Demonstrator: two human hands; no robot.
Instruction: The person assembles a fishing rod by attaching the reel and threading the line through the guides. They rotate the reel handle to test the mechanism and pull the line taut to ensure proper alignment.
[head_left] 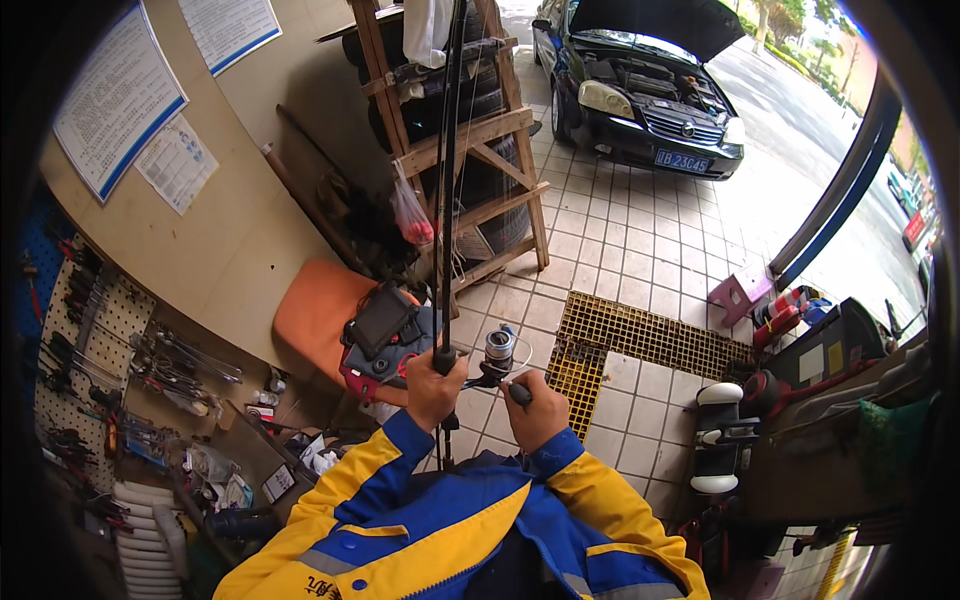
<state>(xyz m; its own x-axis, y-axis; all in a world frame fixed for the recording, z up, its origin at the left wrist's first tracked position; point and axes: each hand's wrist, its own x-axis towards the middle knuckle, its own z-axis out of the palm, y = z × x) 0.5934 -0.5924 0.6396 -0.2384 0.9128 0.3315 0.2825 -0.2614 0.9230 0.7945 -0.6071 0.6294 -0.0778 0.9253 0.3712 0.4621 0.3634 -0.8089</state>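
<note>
A black fishing rod (447, 200) stands nearly upright in front of me, its tip running out past the top edge. My left hand (432, 392) is closed around its grip, close to my jacket. On the rod's right side sits a spinning reel (498, 347) with a silver spool and a thin bail wire. My right hand (542, 412) is closed on the reel's crank, and the dark crank knob (520, 394) shows at its fingers. The rod's lower end reaches down to my jacket front.
An orange chair (318, 300) at left carries a dark handheld device (381, 320). Beyond it stands a wooden rack (495, 130) with tyres. A black car (640, 95) with raised bonnet is farther off. Yellow floor grating (650, 335) and a pink stool (741, 294) lie right; tools hang at left.
</note>
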